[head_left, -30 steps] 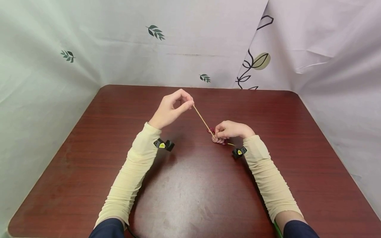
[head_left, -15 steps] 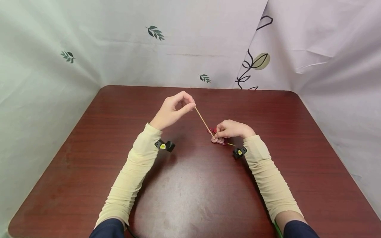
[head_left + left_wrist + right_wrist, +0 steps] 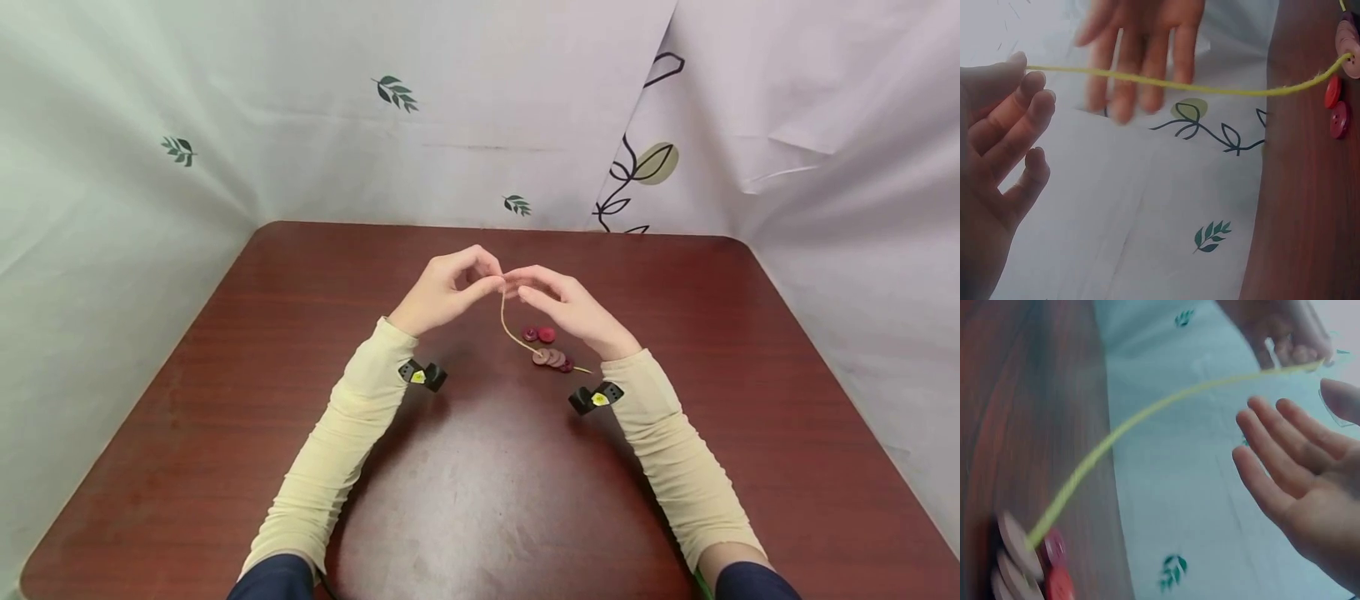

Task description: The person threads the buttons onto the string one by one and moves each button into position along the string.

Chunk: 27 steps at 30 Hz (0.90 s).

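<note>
Left hand [image 3: 442, 292]: you pinched the thin yellow-tan cord [image 3: 508, 325] at its raised end | Right hand [image 3: 570, 308]: fingers extended beside that pinch, gripping nothing | Cord ran down toward you to stacked pinkish round buttons [image 3: 551, 358] on the dark red-brown wooden table [image 3: 300, 375].

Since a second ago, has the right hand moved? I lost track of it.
Yes. The right hand has left the buttons on the table and risen toward the far edge, meeting the left hand at the cord.
</note>
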{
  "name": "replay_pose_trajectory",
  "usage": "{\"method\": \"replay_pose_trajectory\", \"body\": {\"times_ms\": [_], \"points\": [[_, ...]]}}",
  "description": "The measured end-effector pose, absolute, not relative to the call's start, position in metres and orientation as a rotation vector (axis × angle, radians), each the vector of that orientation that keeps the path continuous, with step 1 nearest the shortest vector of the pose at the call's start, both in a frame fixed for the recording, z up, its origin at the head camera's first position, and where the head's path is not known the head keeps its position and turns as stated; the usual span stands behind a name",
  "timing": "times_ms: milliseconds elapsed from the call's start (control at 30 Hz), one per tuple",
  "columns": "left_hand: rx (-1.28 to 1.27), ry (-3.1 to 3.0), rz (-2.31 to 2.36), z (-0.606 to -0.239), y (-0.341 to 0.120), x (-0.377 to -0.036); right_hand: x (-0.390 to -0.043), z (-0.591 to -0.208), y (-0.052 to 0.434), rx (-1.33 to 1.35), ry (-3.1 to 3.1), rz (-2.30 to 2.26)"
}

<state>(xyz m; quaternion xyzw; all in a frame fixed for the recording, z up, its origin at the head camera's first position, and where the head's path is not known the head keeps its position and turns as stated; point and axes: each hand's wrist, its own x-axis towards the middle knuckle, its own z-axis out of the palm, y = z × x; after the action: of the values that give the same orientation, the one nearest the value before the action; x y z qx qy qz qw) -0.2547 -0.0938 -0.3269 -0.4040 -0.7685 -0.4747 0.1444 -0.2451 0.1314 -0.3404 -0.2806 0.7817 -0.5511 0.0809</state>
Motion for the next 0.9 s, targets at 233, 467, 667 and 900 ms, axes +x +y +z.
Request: {"method": "replay_pose_trajectory", "body": {"times_ms": [233,467,667,900], "points": [[-1.152,-2.237,-1.386,-0.332,-0.089,-0.256,-0.242,-0.339,0.133,-0.896,2.203,-1.684],[-1.126,-2.271,-1.384,-0.336,-0.086,-0.258,-0.245,-0.339,0.134,-0.727,2.296,-1.694],[-1.136,-2.350,-1.389,-0.343,-0.082,-0.262,-0.248,-0.339,0.139,-0.667,2.346,-1.775],[-1.115,-2.405,-1.349,-0.349,-0.079,-0.262,-0.248,-0.337,0.143,-0.660,2.348,-1.790]]}}
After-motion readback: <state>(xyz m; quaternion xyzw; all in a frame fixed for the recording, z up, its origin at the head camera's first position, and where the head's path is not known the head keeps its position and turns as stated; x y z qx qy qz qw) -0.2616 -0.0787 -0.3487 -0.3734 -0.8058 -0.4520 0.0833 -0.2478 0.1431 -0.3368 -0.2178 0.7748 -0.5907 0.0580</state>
